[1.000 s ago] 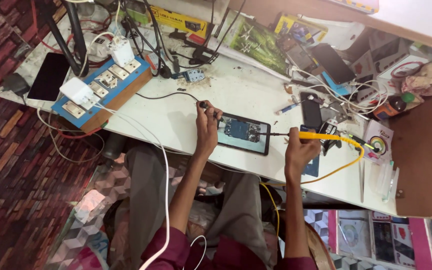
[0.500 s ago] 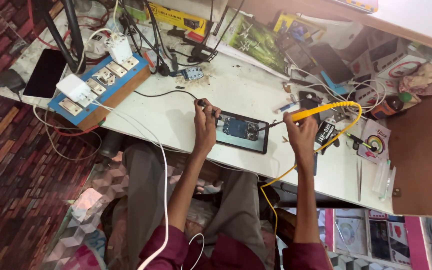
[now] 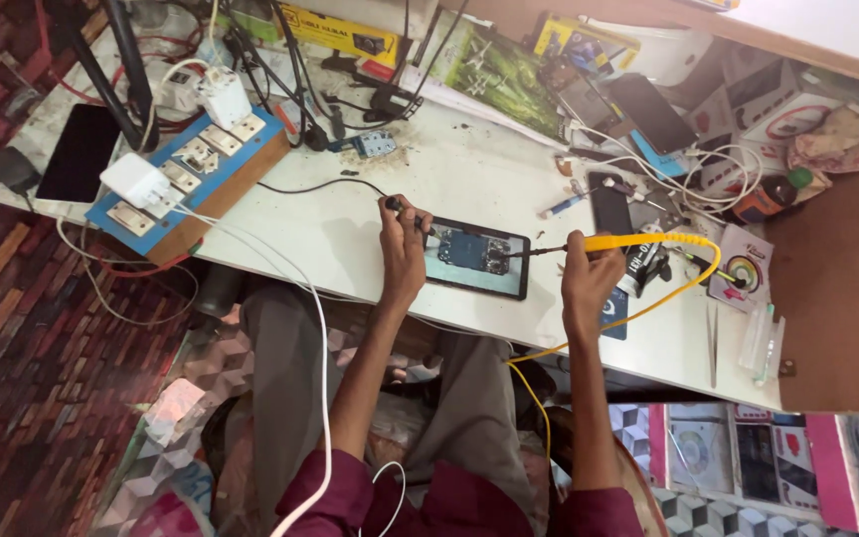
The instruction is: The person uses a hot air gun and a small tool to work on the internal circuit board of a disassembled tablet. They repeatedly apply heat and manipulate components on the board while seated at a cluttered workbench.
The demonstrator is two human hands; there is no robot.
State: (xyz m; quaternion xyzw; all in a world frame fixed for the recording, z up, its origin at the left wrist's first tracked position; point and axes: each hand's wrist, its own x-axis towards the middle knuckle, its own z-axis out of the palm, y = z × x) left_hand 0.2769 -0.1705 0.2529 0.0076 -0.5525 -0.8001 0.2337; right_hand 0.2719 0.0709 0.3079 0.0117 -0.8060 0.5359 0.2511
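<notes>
Head view: right hand [image 3: 589,283] has lifted off the white table [image 3: 350,229], gripping a yellow-handled soldering iron [image 3: 638,242]. Its tip now reaches the opened dark phone [image 3: 476,256]. Left hand [image 3: 403,254] pinches a thin black probe [image 3: 402,210] at the phone's left edge.

iron tip: too small to tell whether it touches the opened phone [image 3: 476,255]
yellow cable [image 3: 539,398]: lower end hidden under the table edge
</notes>
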